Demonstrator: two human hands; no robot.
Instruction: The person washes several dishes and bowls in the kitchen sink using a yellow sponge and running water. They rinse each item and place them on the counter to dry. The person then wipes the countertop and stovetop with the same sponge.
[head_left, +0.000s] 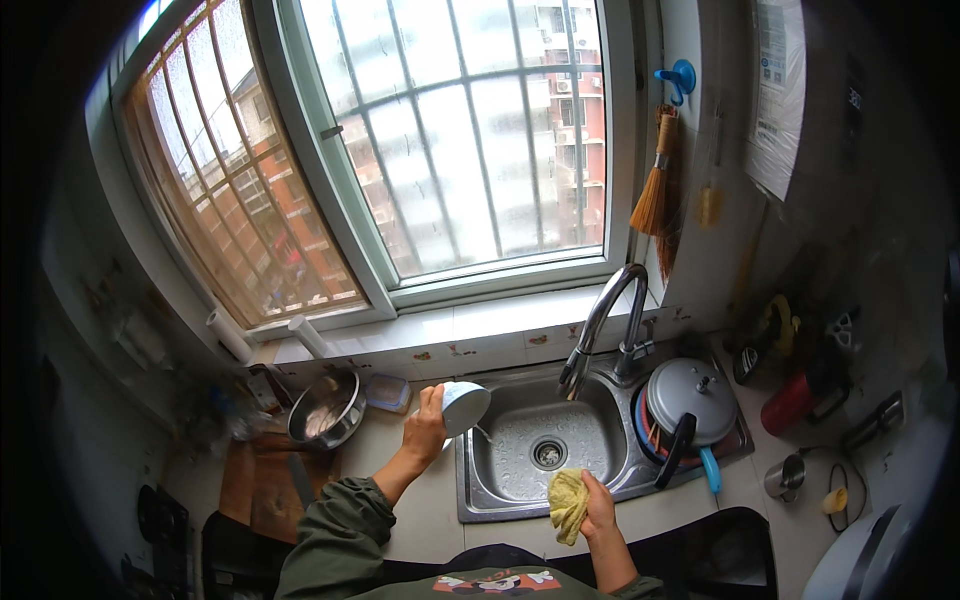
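Observation:
My left hand grips a white bowl by its side, tipped over the left edge of the stainless steel sink. A thin streak of water shows at the bowl's lower rim. Part of another white dish shows behind that hand; the rest is hidden. A crumpled yellow cloth is held in my right hand, over the sink's front edge. Above the basin arches a chrome faucet, with no stream visible at its spout. Water drops dot the basin around the drain.
Right of the basin, a pressure cooker lid tops stacked cookware. A metal cup and a red thermos stand farther right. On the left are a steel bowl, a lidded plastic container, and a knife on a wooden cutting board.

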